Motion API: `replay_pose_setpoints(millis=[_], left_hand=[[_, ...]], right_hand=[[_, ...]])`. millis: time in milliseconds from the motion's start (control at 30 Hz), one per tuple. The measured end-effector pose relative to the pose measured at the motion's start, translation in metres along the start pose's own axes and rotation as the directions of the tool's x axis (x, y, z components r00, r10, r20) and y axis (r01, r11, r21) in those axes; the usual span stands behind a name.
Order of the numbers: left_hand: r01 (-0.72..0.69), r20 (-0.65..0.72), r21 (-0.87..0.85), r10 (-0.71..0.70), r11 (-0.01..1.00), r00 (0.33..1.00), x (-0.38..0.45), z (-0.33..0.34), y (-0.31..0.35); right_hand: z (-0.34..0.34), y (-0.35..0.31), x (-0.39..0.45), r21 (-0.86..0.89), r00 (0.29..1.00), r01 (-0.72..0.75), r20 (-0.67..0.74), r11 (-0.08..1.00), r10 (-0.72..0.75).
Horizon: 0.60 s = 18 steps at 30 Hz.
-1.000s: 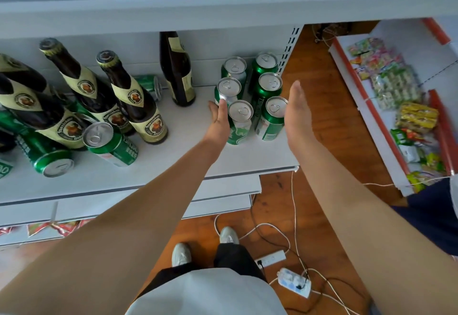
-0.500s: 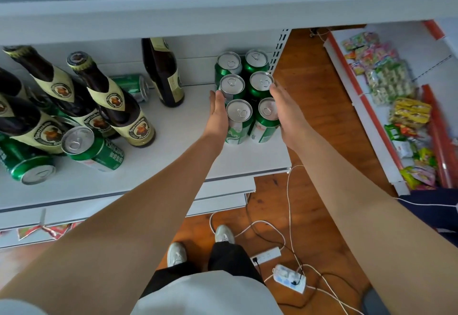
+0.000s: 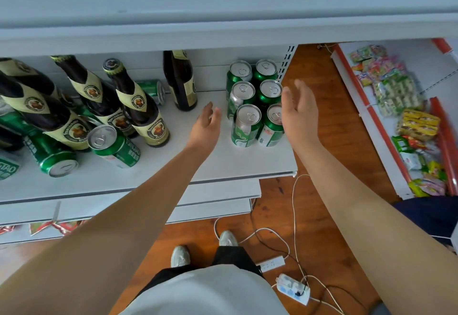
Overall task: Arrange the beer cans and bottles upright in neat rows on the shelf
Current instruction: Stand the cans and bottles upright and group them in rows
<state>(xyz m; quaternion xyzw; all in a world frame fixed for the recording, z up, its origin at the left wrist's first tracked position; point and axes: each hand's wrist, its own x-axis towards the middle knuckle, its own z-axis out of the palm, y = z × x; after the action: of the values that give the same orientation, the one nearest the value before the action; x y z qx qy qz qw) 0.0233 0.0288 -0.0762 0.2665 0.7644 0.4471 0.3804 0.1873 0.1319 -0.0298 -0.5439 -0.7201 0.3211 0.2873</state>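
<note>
Several green beer cans (image 3: 247, 126) stand upright in two neat rows at the right end of the white shelf (image 3: 223, 163). My left hand (image 3: 205, 126) hovers just left of them, fingers relaxed, holding nothing. My right hand (image 3: 300, 111) is beside the rows' right side, fingers straight, near the front right can (image 3: 271, 128). Farther left, a dark bottle (image 3: 179, 79) stands upright. Brown bottles (image 3: 138, 104) with cream labels lean there, and a green can (image 3: 114, 146) lies tipped among other fallen cans (image 3: 52, 158).
An upper shelf (image 3: 223, 17) overhangs the back of the row. Below lie a wooden floor, white cables and a power strip (image 3: 293, 290). A snack rack (image 3: 401, 106) stands to the right. My shoes (image 3: 181, 255) are near the shelf base.
Both hands have come off the sides of the can rows. The left hand moved left and back, the right hand pulled slightly away to the right.
</note>
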Motion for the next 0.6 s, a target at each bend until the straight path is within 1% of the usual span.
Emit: replay_pose_setpoints(millis=[33, 67, 133, 200, 267, 333, 400, 433, 467, 500, 533, 600], left_hand=[[-0.037, -0.011, 0.013, 0.037, 0.999, 0.999, -0.008, -0.008, -0.007], [-0.080, -0.021, 0.026, 0.080, 0.996, 0.997, -0.017, -0.017, -0.014], [-0.195, -0.036, 0.055, 0.197, 0.979, 0.980, -0.038, -0.040, -0.027], [-0.307, -0.079, 0.116, 0.317, 0.944, 0.945, -0.062, -0.066, -0.036], [-0.376, -0.196, 0.183, 0.409, 0.908, 0.891, -0.083, -0.094, -0.044], [-0.381, -0.381, 0.223, 0.440, 0.897, 0.813, -0.098, -0.120, -0.052], [-0.323, -0.590, 0.215, 0.386, 0.922, 0.709, -0.107, -0.144, -0.058], [-0.287, -0.661, 0.189, 0.338, 0.939, 0.670, -0.108, -0.154, -0.063], [-0.255, -0.689, 0.165, 0.296, 0.953, 0.662, -0.105, -0.164, -0.068], [-0.224, -0.672, 0.143, 0.261, 0.964, 0.693, -0.100, -0.172, -0.075], [-0.200, -0.610, 0.112, 0.226, 0.973, 0.759, -0.094, -0.178, -0.081], [-0.129, -0.430, -0.001, 0.116, 0.992, 0.895, -0.081, -0.187, -0.089]], right_hand=[[0.001, -0.006, -0.006, -0.045, 0.992, 0.104, -0.073, 0.994, -0.107], [0.006, -0.013, -0.012, -0.072, 0.974, 0.188, -0.117, 0.979, -0.196], [0.022, -0.032, -0.027, -0.061, 0.939, 0.310, -0.136, 0.949, -0.315], [0.046, -0.052, -0.048, 0.004, 0.917, 0.386, -0.106, 0.922, -0.384], [0.075, -0.072, -0.070, 0.081, 0.908, 0.419, -0.028, 0.904, -0.418], [0.104, -0.089, -0.093, 0.146, 0.889, 0.435, 0.084, 0.888, -0.450], [0.130, -0.104, -0.114, 0.166, 0.860, 0.442, 0.201, 0.882, -0.469], [0.141, -0.110, -0.122, 0.169, 0.848, 0.431, 0.260, 0.886, -0.462], [0.151, -0.115, -0.129, 0.175, 0.837, 0.407, 0.320, 0.896, -0.443], [0.160, -0.121, -0.134, 0.177, 0.825, 0.374, 0.385, 0.911, -0.413], [0.167, -0.126, -0.138, 0.171, 0.809, 0.336, 0.452, 0.926, -0.377], [0.178, -0.135, -0.142, 0.136, 0.762, 0.255, 0.581, 0.957, -0.285]])
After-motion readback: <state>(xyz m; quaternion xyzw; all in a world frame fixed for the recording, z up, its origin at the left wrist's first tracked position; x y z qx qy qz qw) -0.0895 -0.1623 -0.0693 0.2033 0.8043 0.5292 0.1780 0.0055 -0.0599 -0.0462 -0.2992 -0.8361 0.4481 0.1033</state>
